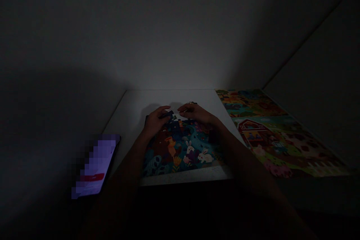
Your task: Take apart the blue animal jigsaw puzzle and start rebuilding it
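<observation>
A partly assembled jigsaw puzzle (180,146) lies on the white board, its dark blue forest picture showing rabbits and an orange animal. My left hand (156,122) is over its upper left edge, thumb and fingers closed on a dark jigsaw piece (169,114). At the upper edge, my right hand (197,113) has its fingers curled and pressed together; whether they hold a piece is too dark to tell. Small dark pieces show just behind the right hand's knuckles. My forearms cover the puzzle's sides in part.
A lit phone (98,167) leans at the left of the white board (135,101). On the right lie a farm picture (281,148) and, behind it, another colourful animal picture (250,103). Pale walls (180,45) rise behind and beside the work area. The light is dim.
</observation>
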### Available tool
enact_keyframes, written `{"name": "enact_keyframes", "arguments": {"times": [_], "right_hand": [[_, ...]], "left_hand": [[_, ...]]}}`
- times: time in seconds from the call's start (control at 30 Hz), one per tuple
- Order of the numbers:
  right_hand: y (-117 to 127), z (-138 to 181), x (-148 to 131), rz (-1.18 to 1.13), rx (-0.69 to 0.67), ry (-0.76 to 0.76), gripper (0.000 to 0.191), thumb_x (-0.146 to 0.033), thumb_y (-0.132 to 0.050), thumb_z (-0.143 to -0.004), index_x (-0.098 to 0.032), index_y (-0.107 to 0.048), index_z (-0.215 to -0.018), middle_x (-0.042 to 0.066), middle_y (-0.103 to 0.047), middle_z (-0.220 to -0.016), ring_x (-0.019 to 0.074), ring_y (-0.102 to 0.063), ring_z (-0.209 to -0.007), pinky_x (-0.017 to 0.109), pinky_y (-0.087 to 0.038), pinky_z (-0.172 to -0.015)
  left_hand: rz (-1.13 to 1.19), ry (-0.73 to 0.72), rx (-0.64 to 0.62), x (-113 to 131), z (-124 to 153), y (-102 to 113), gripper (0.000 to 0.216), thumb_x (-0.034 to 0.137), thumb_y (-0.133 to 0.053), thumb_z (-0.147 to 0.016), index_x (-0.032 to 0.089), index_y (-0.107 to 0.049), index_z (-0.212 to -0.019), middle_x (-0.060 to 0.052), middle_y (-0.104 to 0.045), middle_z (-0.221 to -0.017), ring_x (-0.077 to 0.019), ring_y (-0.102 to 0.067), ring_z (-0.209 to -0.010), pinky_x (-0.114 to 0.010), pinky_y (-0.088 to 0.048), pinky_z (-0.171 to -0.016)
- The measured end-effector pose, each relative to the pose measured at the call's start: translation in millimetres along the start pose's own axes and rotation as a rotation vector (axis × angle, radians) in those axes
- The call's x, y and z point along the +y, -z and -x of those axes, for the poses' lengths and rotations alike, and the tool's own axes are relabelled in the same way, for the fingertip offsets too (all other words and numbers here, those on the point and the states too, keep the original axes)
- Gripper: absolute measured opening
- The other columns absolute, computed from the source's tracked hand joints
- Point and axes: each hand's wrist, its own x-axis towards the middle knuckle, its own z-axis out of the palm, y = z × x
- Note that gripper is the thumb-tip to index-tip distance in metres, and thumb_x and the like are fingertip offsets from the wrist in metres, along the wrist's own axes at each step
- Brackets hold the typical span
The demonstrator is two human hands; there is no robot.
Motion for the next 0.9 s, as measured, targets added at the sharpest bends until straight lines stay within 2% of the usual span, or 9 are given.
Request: {"name": "enact_keyframes", "arguments": {"times": [0.13,0.33,0.63,0.7,0.8,0.9], "right_hand": [[-8.8,-2.7,-1.3,-0.002,-0.057,-0.007,0.031,-0.033,-0.072,-0.077,-0.022,-0.069,-0.105,0.004,-0.070,-0.095,0.0177,-0.064,-0.086,0.034,-0.054,-0.079],[-12.3,-2.6,2.4,-0.062,-0.067,0.002,0.031,-0.030,-0.073,-0.077,-0.023,-0.069,-0.106,0.004,-0.070,-0.094,0.0189,-0.066,-0.086,0.035,-0.055,-0.079],[-19.5,-6.4,1.7,-0.064,-0.018,0.068,0.020,-0.031,-0.070,-0.075,-0.020,-0.067,-0.092,0.001,-0.068,-0.086,0.0160,-0.062,-0.080,0.030,-0.050,-0.077],[-14.5,-6.5,4.2,-0.074,0.055,0.040,0.021,-0.034,-0.068,-0.075,-0.019,-0.065,-0.089,0.001,-0.067,-0.084,0.0153,-0.061,-0.077,0.029,-0.050,-0.073],[4.5,-6.6,13.5,-0.079,0.256,-0.003,0.025,-0.038,-0.066,-0.074,-0.019,-0.059,-0.089,0.000,-0.065,-0.079,0.0142,-0.059,-0.068,0.028,-0.048,-0.065],[29.1,-5.9,25.4,-0.104,0.427,-0.041,0.037,-0.044,-0.065,-0.073,-0.020,-0.055,-0.100,-0.002,-0.062,-0.069,0.0154,-0.059,-0.062,0.029,-0.048,-0.061]], "left_hand": [[-0.020,-0.003,-0.040,2.5,1.0,-6.4,0.055,0.023,-0.069,-0.071,0.023,-0.059,-0.125,0.000,-0.069,-0.086,-0.0187,-0.066,-0.084,-0.031,-0.052,-0.078],[-0.088,-0.025,-0.069,5.5,4.1,-12.1,0.051,0.021,-0.064,-0.075,0.025,-0.059,-0.126,0.001,-0.067,-0.087,-0.0166,-0.064,-0.080,-0.028,-0.050,-0.072],[-0.178,-0.097,-0.033,5.2,4.5,-15.6,0.046,0.024,-0.064,-0.080,0.022,-0.060,-0.126,-0.002,-0.068,-0.092,-0.0187,-0.065,-0.087,-0.032,-0.050,-0.082],[-0.237,-0.109,0.002,1.2,2.9,-13.5,0.045,0.028,-0.062,-0.082,0.023,-0.059,-0.127,-0.003,-0.068,-0.096,-0.0197,-0.065,-0.091,-0.034,-0.050,-0.086],[-0.421,-0.130,0.046,-8.5,1.6,-5.2,0.041,0.030,-0.059,-0.084,0.022,-0.062,-0.124,-0.007,-0.068,-0.106,-0.0243,-0.062,-0.102,-0.040,-0.047,-0.095],[-0.633,-0.154,0.059,-18.7,2.8,8.7,0.036,0.032,-0.054,-0.087,0.020,-0.065,-0.119,-0.013,-0.064,-0.122,-0.0320,-0.054,-0.118,-0.051,-0.037,-0.105]]}}
